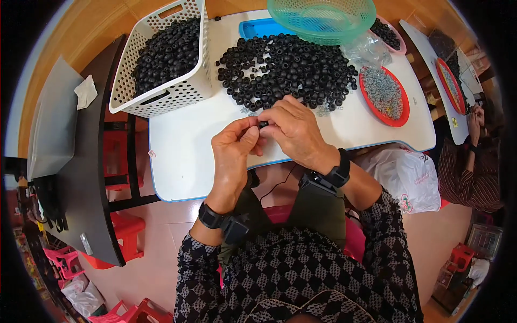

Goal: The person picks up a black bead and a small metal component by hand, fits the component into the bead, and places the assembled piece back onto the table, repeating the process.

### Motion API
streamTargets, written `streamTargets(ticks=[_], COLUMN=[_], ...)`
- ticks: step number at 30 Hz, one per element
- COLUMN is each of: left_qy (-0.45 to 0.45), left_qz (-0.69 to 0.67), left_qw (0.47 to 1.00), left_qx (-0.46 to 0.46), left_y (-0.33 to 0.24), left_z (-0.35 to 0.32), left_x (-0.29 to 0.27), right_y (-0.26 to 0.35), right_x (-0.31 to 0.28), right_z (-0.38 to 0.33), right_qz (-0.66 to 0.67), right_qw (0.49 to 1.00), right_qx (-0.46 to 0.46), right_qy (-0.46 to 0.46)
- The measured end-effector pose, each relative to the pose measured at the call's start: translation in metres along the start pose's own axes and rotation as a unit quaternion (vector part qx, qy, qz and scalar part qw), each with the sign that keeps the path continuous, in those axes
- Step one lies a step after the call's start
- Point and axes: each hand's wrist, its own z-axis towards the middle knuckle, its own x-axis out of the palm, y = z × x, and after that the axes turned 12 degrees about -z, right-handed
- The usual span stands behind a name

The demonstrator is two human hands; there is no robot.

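Observation:
My left hand (235,144) and my right hand (295,129) meet over the near part of the white table, both closed on one small round black part (263,124). The part sits pinched between the fingertips of both hands, partly covered by them. Just beyond my hands spreads a loose pile of similar black parts (291,67), several with a hole showing. To the right of the pile, a red plate (405,110) holds many tiny clear-grey pieces (383,92), too small to make out. A few such clear pieces lie at the pile's near edge.
A white perforated basket (202,86) full of black parts stands at left. Behind the pile are a blue tray (249,29), a green mesh basket (323,33) and a clear plastic bag (366,51). A white bag (404,175) sits at right. Another person's hands (476,119) work at the far-right table.

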Motion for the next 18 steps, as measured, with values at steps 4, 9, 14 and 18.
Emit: streamTargets(ticks=[4, 9, 14, 18], left_qy=[0.007, 0.033, 0.046, 0.049], left_qz=[-0.114, -0.177, -0.192, -0.223], left_qw=[0.991, 0.979, 0.975, 0.968], left_qx=[-0.07, -0.098, -0.102, -0.106], left_y=[-0.002, 0.0, 0.002, -0.001], left_z=[-0.001, -0.001, -0.001, -0.006], left_x=[0.006, 0.0, -0.001, -0.001], right_y=[0.006, 0.016, 0.023, 0.036], right_x=[-0.013, -0.021, -0.021, -0.018], right_z=[-0.004, -0.006, -0.007, -0.007], right_qz=[0.042, 0.046, 0.045, 0.035], right_qw=[0.999, 0.999, 0.998, 0.997], right_qx=[0.023, 0.019, 0.014, 0.049], right_qy=[-0.006, -0.016, -0.041, -0.047])
